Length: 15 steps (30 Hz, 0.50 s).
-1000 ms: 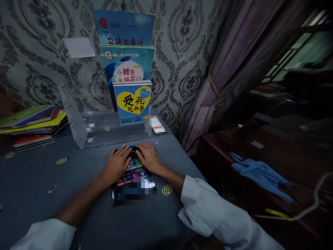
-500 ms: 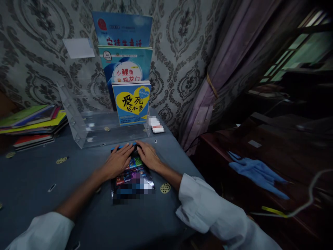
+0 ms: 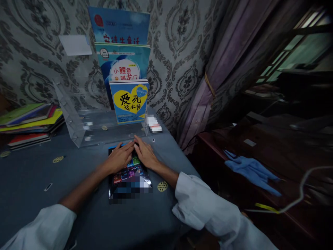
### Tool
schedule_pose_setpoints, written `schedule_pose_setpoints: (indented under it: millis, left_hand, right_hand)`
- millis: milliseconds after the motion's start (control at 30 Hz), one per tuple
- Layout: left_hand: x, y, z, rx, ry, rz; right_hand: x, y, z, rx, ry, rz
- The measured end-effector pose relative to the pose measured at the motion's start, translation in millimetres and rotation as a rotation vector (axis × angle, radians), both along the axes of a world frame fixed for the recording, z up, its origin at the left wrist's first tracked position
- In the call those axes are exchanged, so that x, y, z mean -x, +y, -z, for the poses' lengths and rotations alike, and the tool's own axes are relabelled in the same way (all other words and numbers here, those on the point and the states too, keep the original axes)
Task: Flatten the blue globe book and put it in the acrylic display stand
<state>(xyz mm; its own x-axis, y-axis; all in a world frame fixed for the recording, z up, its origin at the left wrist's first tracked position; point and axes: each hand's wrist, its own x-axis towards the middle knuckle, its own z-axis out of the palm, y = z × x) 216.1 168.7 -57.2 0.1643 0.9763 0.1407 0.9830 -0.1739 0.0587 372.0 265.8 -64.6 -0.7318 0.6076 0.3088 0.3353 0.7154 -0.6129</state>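
A dark glossy book (image 3: 128, 180) with a colourful cover lies flat on the blue-grey tablecloth (image 3: 39, 173). My left hand (image 3: 120, 158) and my right hand (image 3: 144, 153) both rest palm down on its far end, fingers stretched flat and nearly touching. Just beyond the fingertips stands a clear acrylic display rack (image 3: 85, 121). It holds three upright books in steps: a blue one with a yellow heart (image 3: 129, 101) in front, a teal one (image 3: 122, 64) behind it, a blue one (image 3: 118, 26) at the back.
A stack of flat books (image 3: 28, 125) lies at the far left. The patterned wall carries a white paper note (image 3: 75, 45). Right of the table's edge hang a purple curtain (image 3: 221, 69) and a dark wooden surface with a blue cloth (image 3: 249, 170).
Both hands have crept slightly forward on the dark book toward the rack, fingertips drawing closer together. The view has shifted a little to the right.
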Motion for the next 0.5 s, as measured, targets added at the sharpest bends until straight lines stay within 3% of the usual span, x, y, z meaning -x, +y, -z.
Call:
schedule_pose_setpoints:
  millis: [233, 500]
  left_hand:
    - [13.4, -22.4, 6.1, -0.006, -0.003, -0.144]
    - [26.8, -50.3, 18.7, -0.107, -0.020, -0.266]
  right_hand:
    - [-1.1, -5.0, -8.6, -0.038, -0.105, 0.008]
    - [-1.2, -1.6, -4.8, -0.004, -0.040, 0.004]
